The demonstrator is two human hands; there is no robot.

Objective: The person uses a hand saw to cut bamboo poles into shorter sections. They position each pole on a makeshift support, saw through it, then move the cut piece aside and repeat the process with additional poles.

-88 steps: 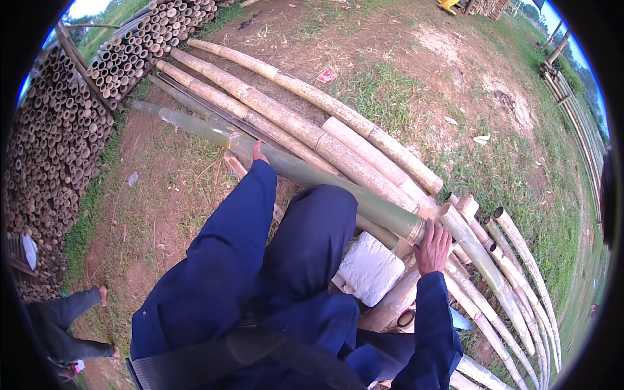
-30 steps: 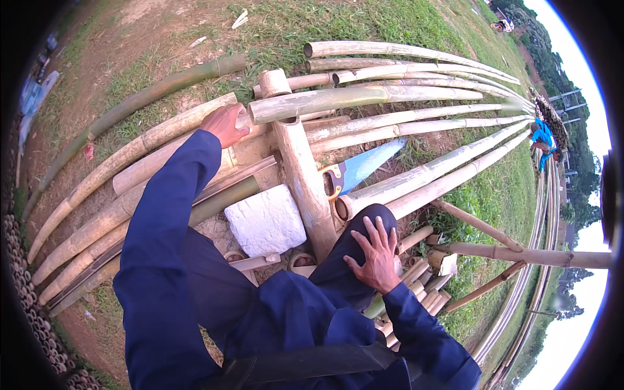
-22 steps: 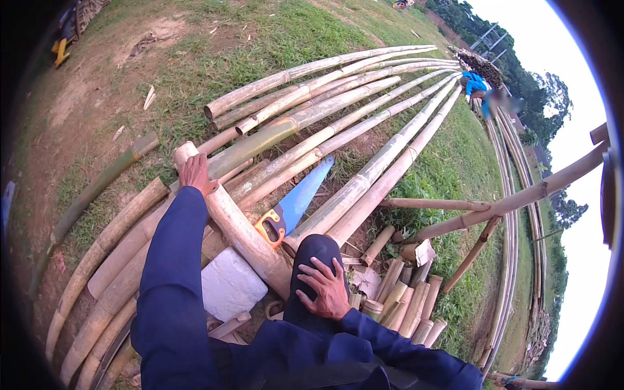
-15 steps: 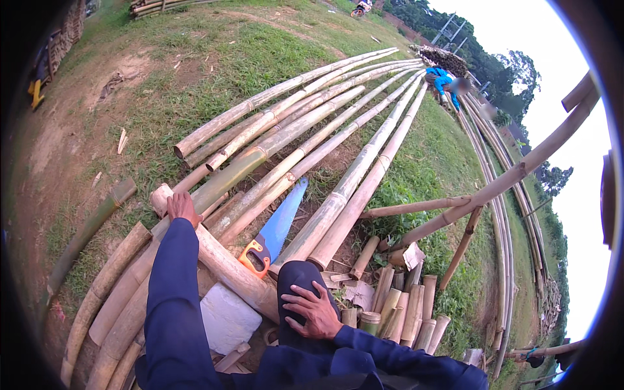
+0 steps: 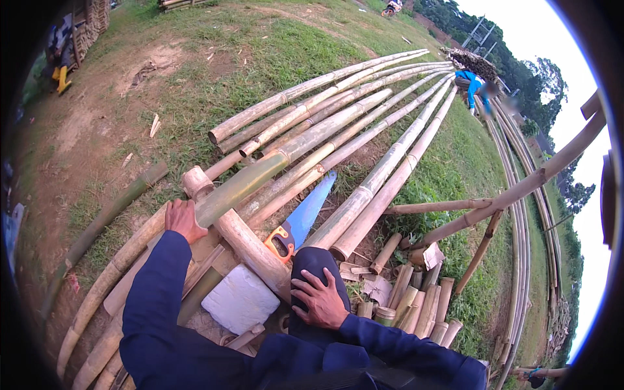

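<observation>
My left hand (image 5: 184,221) is wrapped over the near end of a thick, greenish bamboo pole (image 5: 250,177), its thumb toward me. That pole rests across a stout bamboo log (image 5: 252,250) lying crosswise before me. My right hand (image 5: 320,300) lies on my dark-clad knee (image 5: 316,265), fingers spread, holding nothing. Just beyond the knee is a handsaw (image 5: 300,218) with a blue blade and an orange and black handle, lying by the log. A whitish block (image 5: 240,299) sits between the log and my left sleeve. The underside of my left hand's grip is hidden.
Long bamboo poles (image 5: 370,185) fan out ahead over the grass. Short cut bamboo pieces (image 5: 422,305) are piled at right, below a bamboo frame (image 5: 513,188). More poles (image 5: 120,266) lie at left. A person in blue (image 5: 470,83) bends over poles far off.
My left hand has shifted from beside the log's far end to the greenish pole's near end. The view has swung slightly left. My right hand stays on the knee.
</observation>
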